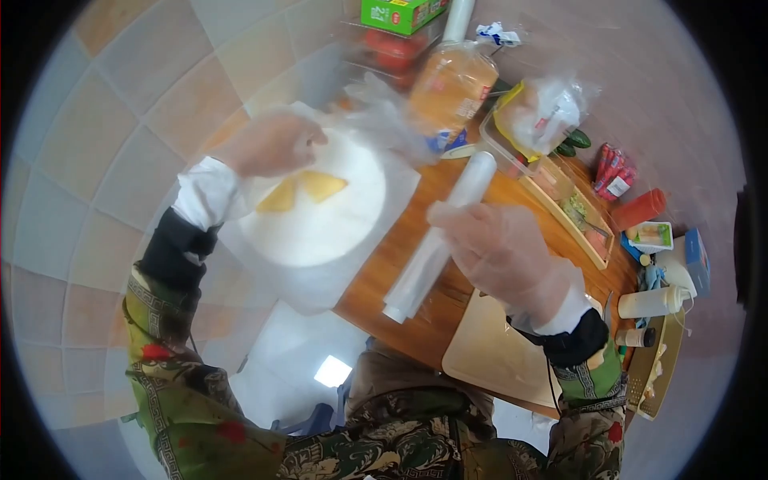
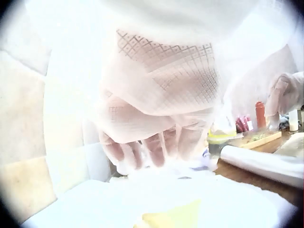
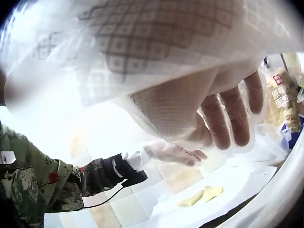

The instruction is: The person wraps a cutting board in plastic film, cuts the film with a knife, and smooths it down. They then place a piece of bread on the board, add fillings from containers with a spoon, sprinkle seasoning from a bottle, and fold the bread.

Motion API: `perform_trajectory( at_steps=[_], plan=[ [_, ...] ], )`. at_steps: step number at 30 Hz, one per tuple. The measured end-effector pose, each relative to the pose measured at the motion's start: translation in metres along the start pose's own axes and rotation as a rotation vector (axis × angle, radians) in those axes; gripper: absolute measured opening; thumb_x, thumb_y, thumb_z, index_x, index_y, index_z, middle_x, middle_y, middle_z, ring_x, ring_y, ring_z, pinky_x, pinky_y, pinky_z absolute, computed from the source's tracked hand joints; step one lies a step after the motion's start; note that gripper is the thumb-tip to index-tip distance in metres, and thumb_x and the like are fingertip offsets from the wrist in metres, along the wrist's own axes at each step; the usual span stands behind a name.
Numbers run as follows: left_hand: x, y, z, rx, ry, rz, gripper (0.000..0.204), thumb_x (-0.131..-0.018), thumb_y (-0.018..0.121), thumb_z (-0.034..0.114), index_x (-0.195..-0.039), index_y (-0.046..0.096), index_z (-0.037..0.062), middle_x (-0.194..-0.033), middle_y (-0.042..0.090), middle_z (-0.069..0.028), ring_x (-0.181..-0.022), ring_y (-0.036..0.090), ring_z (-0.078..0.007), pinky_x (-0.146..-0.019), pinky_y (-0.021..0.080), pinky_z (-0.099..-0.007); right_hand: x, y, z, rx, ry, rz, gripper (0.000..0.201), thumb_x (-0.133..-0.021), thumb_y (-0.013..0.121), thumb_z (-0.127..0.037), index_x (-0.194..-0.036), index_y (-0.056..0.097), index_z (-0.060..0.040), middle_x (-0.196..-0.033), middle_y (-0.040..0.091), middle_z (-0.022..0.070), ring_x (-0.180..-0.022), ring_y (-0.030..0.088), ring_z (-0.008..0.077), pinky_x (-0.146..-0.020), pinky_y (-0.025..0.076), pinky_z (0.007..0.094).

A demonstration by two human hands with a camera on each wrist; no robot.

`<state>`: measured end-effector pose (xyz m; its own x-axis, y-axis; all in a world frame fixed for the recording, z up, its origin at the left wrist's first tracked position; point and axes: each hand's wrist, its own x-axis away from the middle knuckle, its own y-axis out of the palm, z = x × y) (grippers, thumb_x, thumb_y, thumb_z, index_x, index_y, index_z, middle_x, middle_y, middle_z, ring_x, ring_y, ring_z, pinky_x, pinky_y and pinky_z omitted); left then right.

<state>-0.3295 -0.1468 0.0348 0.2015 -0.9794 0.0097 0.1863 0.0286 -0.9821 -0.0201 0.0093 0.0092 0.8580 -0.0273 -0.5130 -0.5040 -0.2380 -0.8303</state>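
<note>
Both hands wear thin clear plastic gloves. My left hand (image 1: 274, 144) is over the far left side of a round white plate (image 1: 352, 216), with its fingers bent loosely and nothing visible in them. Two pale yellow triangular slices lie on the plate, one slice (image 1: 278, 198) nearer the left sleeve and another slice (image 1: 324, 186) beside it. Under the plate spreads a white sheet (image 1: 300, 292). My right hand (image 1: 504, 252) hangs at the right side of a roll of clear plastic film (image 1: 428, 260), fingertips overlapping it in the head view; its fingers look relaxed in the right wrist view.
Bagged sliced bread (image 1: 454, 84) stands at the back near a green box (image 1: 402, 14). A wooden tray (image 1: 596, 254) of fillings lies to the right. Beyond are a red sauce bottle (image 1: 640, 210) and a white squeeze bottle (image 1: 652, 302). A cutting board (image 1: 496, 340) lies near the front edge.
</note>
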Motion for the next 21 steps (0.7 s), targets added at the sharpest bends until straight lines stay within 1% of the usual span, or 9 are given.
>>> perform_trajectory(
  at_steps=[2, 4, 8, 11, 13, 15, 17, 20, 21],
  plan=[
    [-0.001, 0.008, -0.01, 0.012, -0.028, -0.031, 0.03, -0.085, 0.069, 0.014, -0.112, 0.073, 0.0024, -0.107, 0.072, -0.0177, -0.101, 0.067, -0.0328, -0.092, 0.052, -0.0392, -0.013, 0.011, 0.0, -0.055, 0.006, -0.031, 0.013, -0.082, 0.065, -0.01, -0.094, 0.063, -0.0125, -0.071, 0.062, 0.0067, -0.065, 0.064, 0.0298, -0.056, 0.049, 0.0446],
    [-0.006, 0.017, -0.013, 0.045, -0.026, -0.172, 0.033, -0.082, 0.07, 0.013, -0.113, 0.073, 0.0016, -0.108, 0.071, -0.0191, -0.102, 0.067, -0.0338, -0.094, 0.052, -0.0387, -0.019, 0.029, 0.006, -0.015, -0.028, -0.026, 0.01, -0.082, 0.065, -0.011, -0.091, 0.062, -0.0124, -0.071, 0.061, 0.0067, -0.064, 0.063, 0.0298, -0.056, 0.049, 0.0448],
    [-0.006, 0.031, -0.01, 0.042, -0.007, -0.197, 0.035, -0.08, 0.072, 0.013, -0.113, 0.073, 0.001, -0.11, 0.071, -0.02, -0.102, 0.067, -0.0346, -0.095, 0.051, -0.0384, -0.029, 0.044, 0.008, 0.039, -0.091, -0.051, 0.006, -0.082, 0.065, -0.013, -0.086, 0.06, -0.0121, -0.069, 0.06, 0.0066, -0.063, 0.062, 0.0297, -0.058, 0.048, 0.0453],
    [-0.012, 0.041, -0.009, 0.06, 0.045, -0.156, 0.039, -0.077, 0.073, 0.012, -0.114, 0.073, 0.0022, -0.11, 0.07, -0.0207, -0.102, 0.067, -0.0349, -0.095, 0.052, -0.0394, -0.035, 0.058, 0.013, 0.016, -0.075, -0.105, 0.005, -0.083, 0.064, -0.013, -0.086, 0.061, -0.012, -0.068, 0.058, 0.0068, -0.063, 0.061, 0.0295, -0.058, 0.048, 0.0452],
    [-0.015, 0.042, -0.004, -0.043, -0.058, -0.289, 0.042, -0.074, 0.073, 0.013, -0.115, 0.074, 0.0056, -0.11, 0.07, -0.0202, -0.101, 0.067, -0.0349, -0.094, 0.052, -0.0407, -0.033, 0.062, 0.013, 0.011, -0.083, -0.096, 0.005, -0.083, 0.064, -0.013, -0.086, 0.061, -0.0118, -0.069, 0.059, 0.0073, -0.063, 0.061, 0.0298, -0.058, 0.048, 0.0455],
    [-0.015, 0.048, -0.004, -0.073, -0.045, -0.271, 0.043, -0.072, 0.074, 0.013, -0.115, 0.075, 0.0072, -0.109, 0.07, -0.0196, -0.1, 0.067, -0.0347, -0.092, 0.053, -0.041, -0.032, 0.064, 0.013, 0.009, -0.085, -0.09, 0.005, -0.083, 0.064, -0.014, -0.086, 0.061, -0.0115, -0.069, 0.059, 0.0078, -0.063, 0.061, 0.03, -0.057, 0.047, 0.0459],
    [-0.018, 0.056, -0.008, -0.105, -0.03, -0.25, 0.044, -0.071, 0.074, 0.014, -0.115, 0.075, 0.0088, -0.107, 0.07, -0.019, -0.099, 0.067, -0.0345, -0.09, 0.053, -0.0413, -0.03, 0.065, 0.013, 0.11, -0.05, -0.169, 0.004, -0.084, 0.064, -0.013, -0.086, 0.061, -0.0112, -0.07, 0.06, 0.009, -0.063, 0.062, 0.0309, -0.058, 0.048, 0.047],
    [-0.018, 0.062, -0.01, -0.185, 0.001, -0.225, 0.045, -0.069, 0.074, 0.016, -0.114, 0.076, 0.0103, -0.1, 0.07, -0.0181, -0.096, 0.067, -0.0346, -0.088, 0.054, -0.0408, -0.025, 0.063, 0.016, 0.052, -0.021, -0.203, 0.003, -0.086, 0.063, -0.014, -0.087, 0.061, -0.011, -0.071, 0.061, 0.0097, -0.063, 0.062, 0.0313, -0.058, 0.048, 0.0477],
    [-0.018, 0.06, -0.009, -0.185, 0.016, -0.195, 0.041, -0.07, 0.074, 0.016, -0.11, 0.076, 0.0089, -0.096, 0.07, -0.0179, -0.094, 0.067, -0.0348, -0.086, 0.054, -0.0413, -0.023, 0.062, 0.017, 0.053, -0.017, -0.201, 0.003, -0.086, 0.063, -0.014, -0.087, 0.061, -0.011, -0.071, 0.061, 0.0097, -0.063, 0.062, 0.0313, -0.058, 0.048, 0.0477]
  ],
)
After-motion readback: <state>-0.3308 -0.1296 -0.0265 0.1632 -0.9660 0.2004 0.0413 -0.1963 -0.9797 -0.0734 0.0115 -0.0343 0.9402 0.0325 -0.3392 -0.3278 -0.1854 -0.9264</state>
